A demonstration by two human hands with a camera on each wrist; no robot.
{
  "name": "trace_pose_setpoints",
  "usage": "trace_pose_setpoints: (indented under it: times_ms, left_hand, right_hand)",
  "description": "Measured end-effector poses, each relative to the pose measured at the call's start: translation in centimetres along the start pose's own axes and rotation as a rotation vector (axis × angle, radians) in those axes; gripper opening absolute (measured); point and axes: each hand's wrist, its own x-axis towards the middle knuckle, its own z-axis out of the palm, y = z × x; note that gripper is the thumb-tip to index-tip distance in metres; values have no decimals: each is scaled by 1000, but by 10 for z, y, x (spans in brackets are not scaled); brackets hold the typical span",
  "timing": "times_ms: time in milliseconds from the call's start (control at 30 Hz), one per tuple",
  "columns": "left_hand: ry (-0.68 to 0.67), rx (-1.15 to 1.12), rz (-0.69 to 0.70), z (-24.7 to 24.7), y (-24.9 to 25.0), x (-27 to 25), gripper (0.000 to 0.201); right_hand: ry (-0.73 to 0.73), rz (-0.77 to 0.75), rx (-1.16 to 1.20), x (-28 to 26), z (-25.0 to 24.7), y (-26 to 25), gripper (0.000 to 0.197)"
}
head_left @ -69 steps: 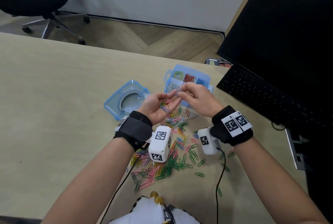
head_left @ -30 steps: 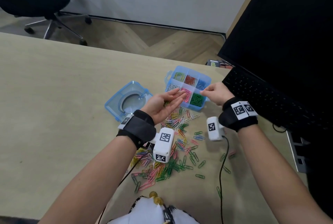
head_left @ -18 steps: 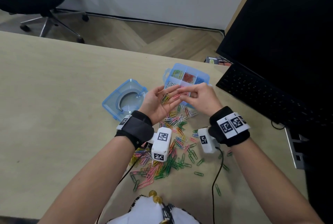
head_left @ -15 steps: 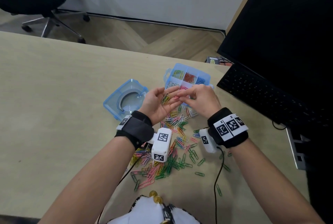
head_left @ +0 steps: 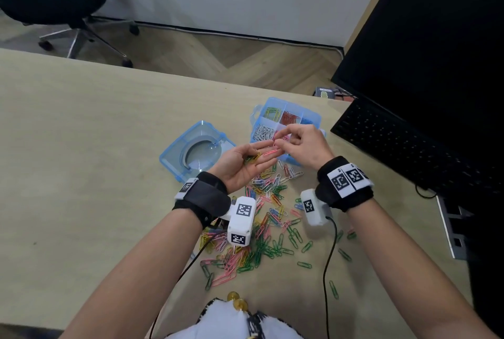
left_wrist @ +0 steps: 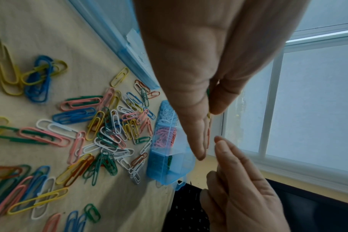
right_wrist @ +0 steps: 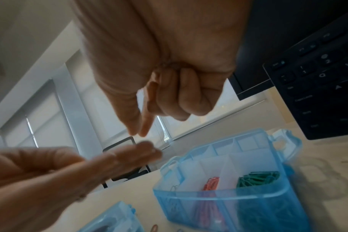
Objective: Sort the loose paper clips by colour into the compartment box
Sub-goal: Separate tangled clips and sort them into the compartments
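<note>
Left palm up with clips on it, right fingers at the red one.

My left hand (head_left: 242, 165) is flat, fingers straight, carrying a red clip (head_left: 270, 152) and some yellow-green ones (head_left: 253, 156) over the tabletop (head_left: 81, 147). My right hand (head_left: 302, 145) has thumb and forefinger pressed together at the red clip's end (can't tell if it's pinched), other fingers curled. Compartment box (head_left: 311, 117) sits just behind both hands, colours separated; loose clips (head_left: 261, 232) are piled below my wrists, lid (head_left: 174, 156) left of the box.

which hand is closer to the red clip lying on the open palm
Left: the red clip lies on the fingers of the left hand itself. The right hand sits just beside it, fingertips meeting the left fingers.
</note>
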Motion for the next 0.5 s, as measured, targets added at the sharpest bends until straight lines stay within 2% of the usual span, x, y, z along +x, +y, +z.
trace_pose_setpoints:
  times_ms: [100,200,300,433,500]
  left_hand:
    - [40,15,21,-3,2,3,43]
    - [82,49,13,-4,2,7,44]
    - [60,85,8,-1,1,5,43]
    - [35,88,1,-3,2,5,42]
    - [23,105,1,-3,2,5,43]
  right_hand:
    - [-70,-66,-20,-5,2,-2,14]
    - [-97,-92,-230,-9,4,-4,20]
    - [-111,-40,-112,-7,2,-6,12]
    - [-258,25,21,-3,-5,-9,11]
    - [-223,52,73,2,-5,-5,13]
